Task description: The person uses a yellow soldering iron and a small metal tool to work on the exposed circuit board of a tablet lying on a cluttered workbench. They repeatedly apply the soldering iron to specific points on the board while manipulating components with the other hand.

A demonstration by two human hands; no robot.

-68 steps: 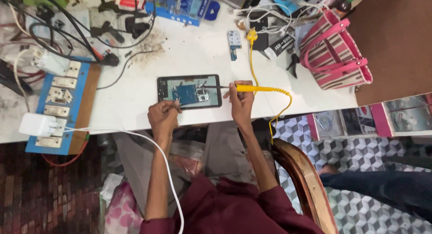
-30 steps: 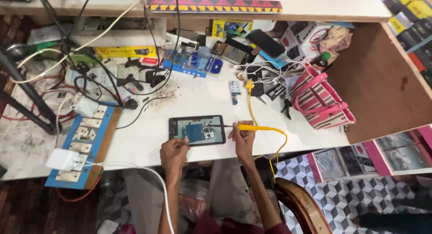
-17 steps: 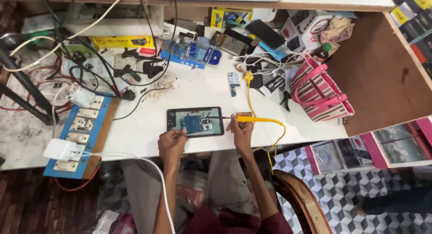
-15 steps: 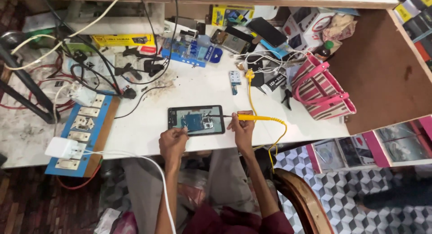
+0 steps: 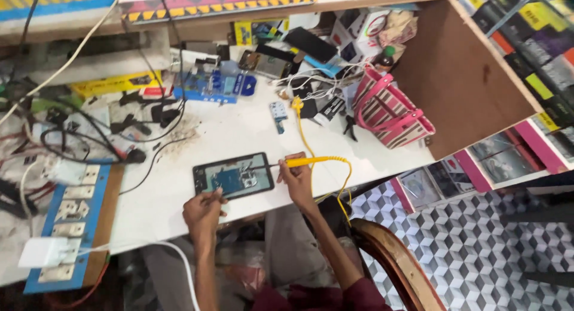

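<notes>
- The right hand [image 5: 297, 178] rests at the near edge of the white table [image 5: 239, 129], with its forearm running back and down toward the person's body, elbow bent over the lap.
- Its fingers are curled closed around the yellow handle of a soldering iron [image 5: 302, 162], held like a pen and lying nearly level, with the thin metal tip pointing left from the fingers.
- The tip reaches over the opened phone [image 5: 233, 176], a dark slab lying flat with its back off, showing a blue part and small metal parts inside; whether the tip touches the board is too small to tell.
- A yellow cord [image 5: 335, 179] leaves the iron's rear just right of the fingers, loops down past the table edge, and another stretch runs away up the table beyond the knuckles.
- The left hand [image 5: 203, 208] sits at the phone's near left corner, wrist bent and forearm dropping straight down toward the body.
- Its fingers are bunched together and pinched at the phone's edge; they seem to hold something thin, but what it is cannot be told.
- The phone lies between the two hands, just beyond the left fingers and just left of the right fingers.
- Well left of the left fingers, a blue switchboard [image 5: 75, 218] with white sockets lies on the table.
- Far beyond the right fingers, a pink striped basket [image 5: 391, 111] leans on its side.
- A wooden chair back [image 5: 394, 263] curves below the right forearm.
</notes>
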